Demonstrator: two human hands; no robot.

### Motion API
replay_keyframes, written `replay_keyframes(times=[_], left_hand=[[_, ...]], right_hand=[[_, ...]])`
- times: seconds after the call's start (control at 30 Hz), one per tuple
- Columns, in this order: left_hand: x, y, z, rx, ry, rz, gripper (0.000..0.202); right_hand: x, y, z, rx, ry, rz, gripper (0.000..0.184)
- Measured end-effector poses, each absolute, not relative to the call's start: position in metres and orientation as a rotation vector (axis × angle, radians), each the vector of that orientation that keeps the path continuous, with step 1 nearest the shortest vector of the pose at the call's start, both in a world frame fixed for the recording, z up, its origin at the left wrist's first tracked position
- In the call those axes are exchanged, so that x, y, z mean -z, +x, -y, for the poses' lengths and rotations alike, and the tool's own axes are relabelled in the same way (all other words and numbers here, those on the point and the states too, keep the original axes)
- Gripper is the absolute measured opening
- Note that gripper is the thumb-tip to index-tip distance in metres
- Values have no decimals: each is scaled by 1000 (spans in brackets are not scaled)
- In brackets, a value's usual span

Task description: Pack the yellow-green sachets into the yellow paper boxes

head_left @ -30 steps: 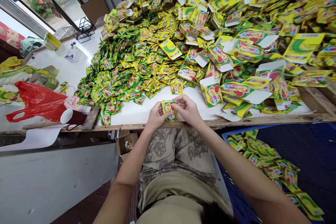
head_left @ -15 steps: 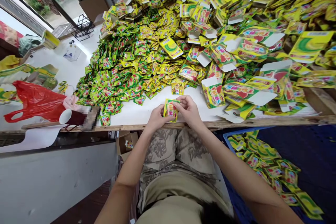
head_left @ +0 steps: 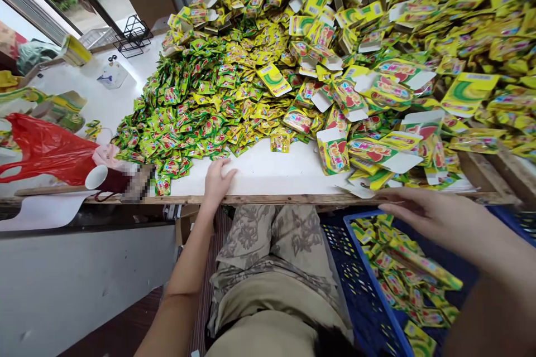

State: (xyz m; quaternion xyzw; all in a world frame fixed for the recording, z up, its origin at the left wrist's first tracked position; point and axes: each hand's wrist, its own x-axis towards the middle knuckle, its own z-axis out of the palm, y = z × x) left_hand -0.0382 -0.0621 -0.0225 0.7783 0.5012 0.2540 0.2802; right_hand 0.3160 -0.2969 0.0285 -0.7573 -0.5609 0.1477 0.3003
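Now, hands parted; a second ago both pinched one small yellow-green cardboard box. Left hand [head_left: 218, 181] rests on white tabletop [head_left: 276, 170] beside glossy green packets, thumb slightly apart; fingertip contact unclear. Right hand [head_left: 435, 220] over blue plastic crate [head_left: 365, 259], fingers loosely parted, blurred. Below it, a smeared yellow-green box [head_left: 431, 268]: falling or landed, cannot tell. Right forearm hides crate's far part.
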Motion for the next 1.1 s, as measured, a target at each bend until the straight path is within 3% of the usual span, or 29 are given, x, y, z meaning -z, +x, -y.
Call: replay_keyframes(times=[0.23, 0.4, 0.57, 0.63, 0.7, 0.87, 1.1], left_hand=[[28, 7, 60, -230, 2477, -1453, 57], [20, 2, 76, -13, 2620, -1338, 53], [14, -22, 93, -197, 2542, -1189, 29], [16, -24, 89, -363, 2431, -1235, 19], [21, -19, 78, -514, 2325, -1371, 17], [32, -2, 54, -538, 2234, -1605, 41], [32, -14, 65, -490, 2155, -1527, 33]], right_hand=[[-9, 235, 192, -661, -1870, 1663, 27], [22, 215, 120, -364, -2070, 1714, 46], [40, 203, 125, -299, -2001, 1788, 16], [44, 199, 134, -268, -1987, 1722, 12], [48, 198, 138, -230, -1980, 1635, 15], [53, 195, 137, -244, -2059, 1510, 44], [49, 202, 154, -628, -1948, 1304, 26]])
